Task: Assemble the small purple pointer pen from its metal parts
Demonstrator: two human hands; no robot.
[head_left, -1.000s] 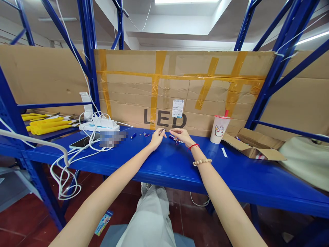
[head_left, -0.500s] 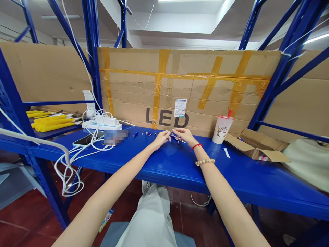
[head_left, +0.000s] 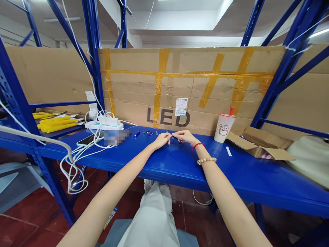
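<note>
My left hand (head_left: 161, 140) and my right hand (head_left: 185, 136) meet over the blue shelf top (head_left: 180, 161), fingertips pinched together on a small metal piece (head_left: 172, 137) between them; it is too small to name. A few small blue and silver parts (head_left: 148, 133) lie on the shelf just left of my left hand. My right wrist wears a red string and a bead bracelet (head_left: 206, 160).
A taped cardboard sheet marked LED (head_left: 169, 85) backs the shelf. A power strip with white cables (head_left: 104, 124), a phone (head_left: 87, 139), a drink cup (head_left: 224, 127), an open cardboard box (head_left: 259, 142), yellow tubes (head_left: 55, 123) and a cream bag (head_left: 311, 159) surround the hands.
Both hands have drawn closer together and a little nearer to me, fingertips now meeting on the small piece. The camera shifted slightly.
</note>
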